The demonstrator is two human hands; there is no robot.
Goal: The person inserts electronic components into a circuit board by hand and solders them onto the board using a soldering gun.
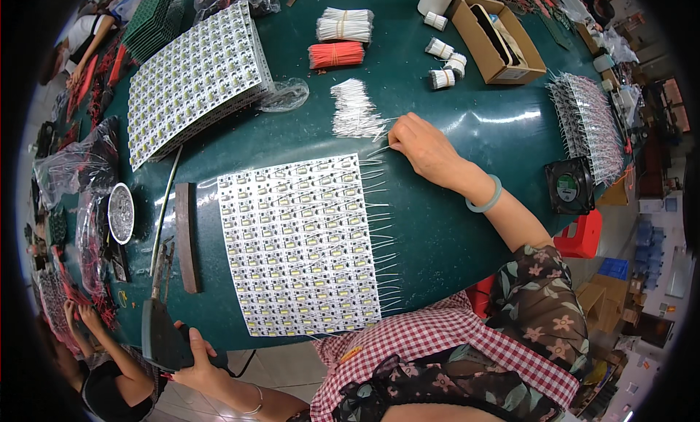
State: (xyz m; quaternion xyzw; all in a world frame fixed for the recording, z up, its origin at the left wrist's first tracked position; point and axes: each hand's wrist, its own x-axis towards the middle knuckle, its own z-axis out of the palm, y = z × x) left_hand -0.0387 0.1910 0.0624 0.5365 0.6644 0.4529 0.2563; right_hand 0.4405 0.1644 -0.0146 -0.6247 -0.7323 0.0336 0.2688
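My left hand (198,360) is closed around the handle of a dark green soldering gun (159,336), its metal tip pointing away from me. Thumb and fingers of my right hand (423,148) are pinched together on a thin white wire (379,151), beside a loose pile of short white wires (355,108). Below lies a white LED circuit board panel (299,250) with rows of yellowish chips. Several thin wires lie across it and stick out past its right edge.
A stack of LED panels (200,83) stands far left, near a brown bar (187,239) and a white bowl (121,213). Behind are red (335,55) and white wire bundles (345,25) and a cardboard box (503,61). A black fan (570,186) sits right. Other people work at left.
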